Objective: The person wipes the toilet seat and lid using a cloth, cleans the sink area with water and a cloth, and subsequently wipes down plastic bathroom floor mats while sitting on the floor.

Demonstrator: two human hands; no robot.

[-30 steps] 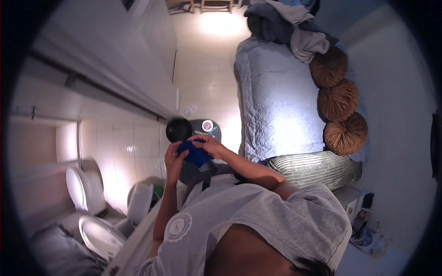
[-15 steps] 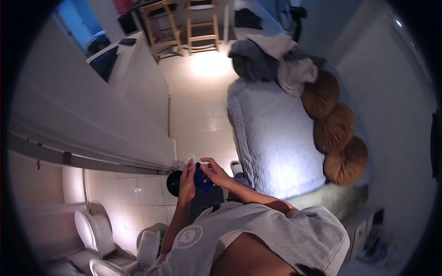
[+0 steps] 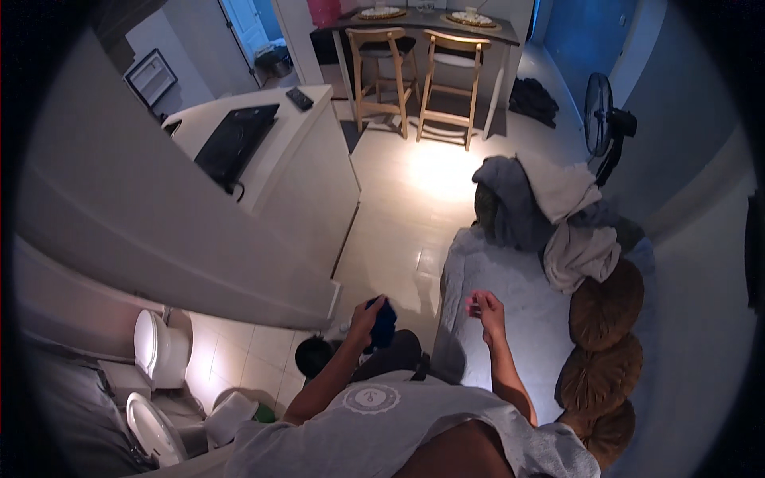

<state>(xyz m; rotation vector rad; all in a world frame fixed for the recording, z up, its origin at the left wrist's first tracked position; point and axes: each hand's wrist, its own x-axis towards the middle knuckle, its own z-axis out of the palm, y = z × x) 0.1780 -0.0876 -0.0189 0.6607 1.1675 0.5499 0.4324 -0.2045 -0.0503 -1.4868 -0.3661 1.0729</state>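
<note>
My left hand (image 3: 365, 321) is closed around a dark blue bundle (image 3: 383, 325), soft and crumpled like cloth or a thin bag; its exact kind does not show. It hangs in front of my body, above my dark-clad leg. Off to the right, my right hand (image 3: 489, 313) is raised over the edge of the grey-covered couch (image 3: 510, 279), its fingers curled in. A small pinkish patch shows at those fingertips, too blurred to name. Beside my left forearm stands a round black bin (image 3: 314, 356).
Brown round cushions (image 3: 604, 303) and a heap of grey clothes (image 3: 518, 199) lie on the couch. A fan (image 3: 599, 115) stands beyond it. Ahead are two wooden stools (image 3: 452, 88) at a dark table. A white toilet (image 3: 163, 350) is behind the partition at left.
My hands were together at the blue bundle and are now apart. The right hand has moved right, over the couch; the left keeps the bundle. The view has tilted up toward the stools.
</note>
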